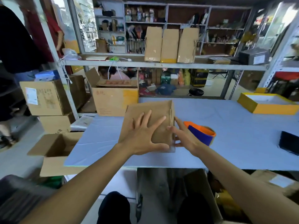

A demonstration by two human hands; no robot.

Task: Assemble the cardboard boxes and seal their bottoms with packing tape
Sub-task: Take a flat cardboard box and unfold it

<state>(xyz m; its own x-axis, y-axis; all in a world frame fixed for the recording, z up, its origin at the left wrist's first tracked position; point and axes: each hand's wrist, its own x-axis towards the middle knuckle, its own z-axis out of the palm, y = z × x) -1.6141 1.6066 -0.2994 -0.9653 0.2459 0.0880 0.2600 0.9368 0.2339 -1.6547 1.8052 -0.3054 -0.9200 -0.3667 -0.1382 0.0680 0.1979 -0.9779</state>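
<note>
A small brown cardboard box (150, 110) stands on the pale blue table (226, 143), its upper face toward me. My left hand (145, 135) lies flat on that face with fingers spread wide. My right hand (184, 136) touches the box's right edge with straight fingers, near a strip of clear tape at the lower right corner. An orange and blue tape dispenser (201, 132) sits on the table just right of my right hand, partly hidden by it.
An open cardboard box (53, 152) sits on the floor at the left. A large open carton (113, 101) stands behind the small box. A yellow-rimmed lid (267, 105) and a dark object (289, 143) lie at the right. Three finished boxes (169, 46) stand on the shelf.
</note>
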